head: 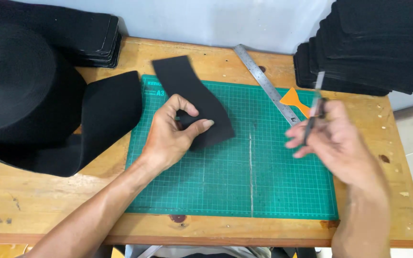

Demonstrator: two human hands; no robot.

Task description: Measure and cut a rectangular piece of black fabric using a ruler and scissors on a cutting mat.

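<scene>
- A big roll of black webbing (pixel 20 91) sat at the table's left end, its loose tail (pixel 111 110) lying near the green cutting mat (pixel 264 191).
- The left hand (pixel 170 134) held a cut black strip (pixel 192 102) over the mat's upper left, thumb and fingers pinched together on the strip's lower end.
- A steel ruler (pixel 266 83) lay slanted across the mat's top edge, an orange plastic piece (pixel 295 100) just beside it.
- The right hand (pixel 331 138) was blurred, fingers curled shut round a thin dark tool (pixel 314 112), likely scissors or a blade.
- Judged step: strip already cut off and in hand; any trimming would need the tool brought to the strip's edge.
- Stacks of black pieces (pixel 359 48) stood at the far right.
</scene>
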